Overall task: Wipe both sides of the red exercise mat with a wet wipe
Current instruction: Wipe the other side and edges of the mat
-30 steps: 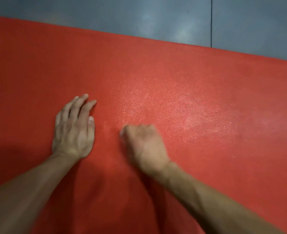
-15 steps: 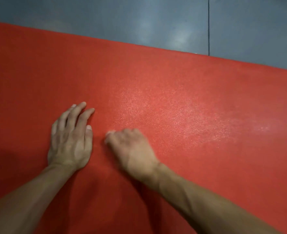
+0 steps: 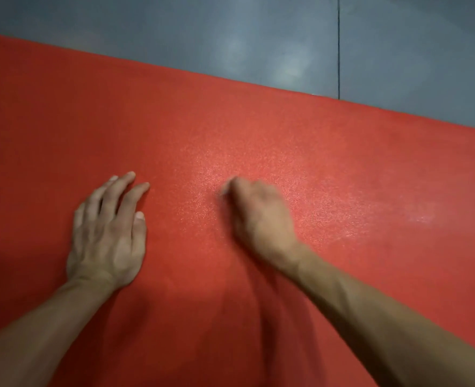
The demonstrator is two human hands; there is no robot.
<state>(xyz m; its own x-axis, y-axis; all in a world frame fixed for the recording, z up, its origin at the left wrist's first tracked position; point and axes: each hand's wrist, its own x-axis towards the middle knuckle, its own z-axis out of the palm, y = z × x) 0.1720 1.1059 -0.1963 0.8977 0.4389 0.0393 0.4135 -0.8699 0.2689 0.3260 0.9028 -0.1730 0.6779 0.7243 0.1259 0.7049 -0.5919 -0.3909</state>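
The red exercise mat (image 3: 300, 152) lies flat on the floor and fills most of the view. My left hand (image 3: 108, 230) rests palm down on it at the lower left, fingers straight and together. My right hand (image 3: 258, 213) is on the mat a little to the right of the left hand, blurred with motion, its fingers curled under. Only a pale sliver of the wet wipe (image 3: 225, 191) shows at its fingertips; the rest is hidden beneath the hand. The mat surface around and to the right of the right hand glistens.
Grey floor tiles (image 3: 230, 37) run beyond the mat's far edge, with a dark joint line (image 3: 338, 51) at the upper right. My shadow darkens the mat near my forearms.
My right hand slid left until it nearly touched the left hand, then moved back right and farther away across the mat. My left hand stayed planted.
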